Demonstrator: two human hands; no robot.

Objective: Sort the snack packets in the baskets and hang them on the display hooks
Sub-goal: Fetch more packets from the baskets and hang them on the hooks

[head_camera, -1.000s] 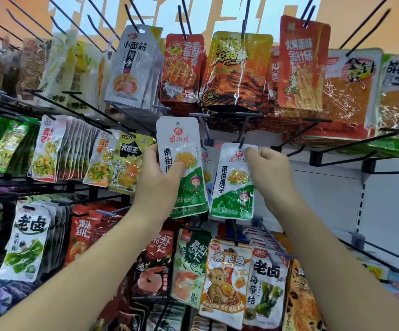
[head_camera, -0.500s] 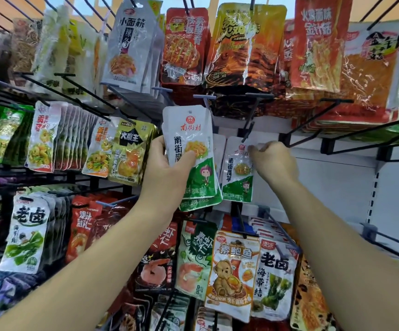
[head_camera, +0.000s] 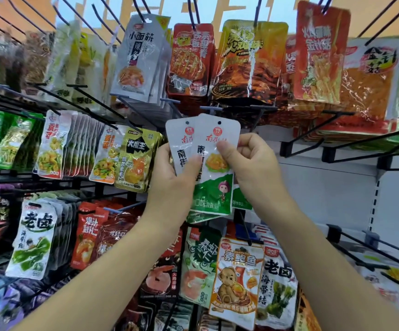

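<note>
Your left hand (head_camera: 170, 185) grips 2 white-and-green snack packets fanned together at the middle of the view. Its thumb is pressed across their faces and its fingers are curled behind. The front packet (head_camera: 214, 187) overlaps the rear packet (head_camera: 179, 139), which shows at its 10 o'clock. Both stand upright with their punched holes at 12 o'clock. Your right hand (head_camera: 253, 163) pinches the front packet near its 2 o'clock edge between thumb and forefinger. A green packet corner (head_camera: 241, 201) shows at the front packet's 4 o'clock; you cannot tell whether it is held or hanging. A black display hook (head_camera: 318, 130) juts out at 2 o'clock of the pair, and yellow packets (head_camera: 134, 161) hang at 9 o'clock.
</note>
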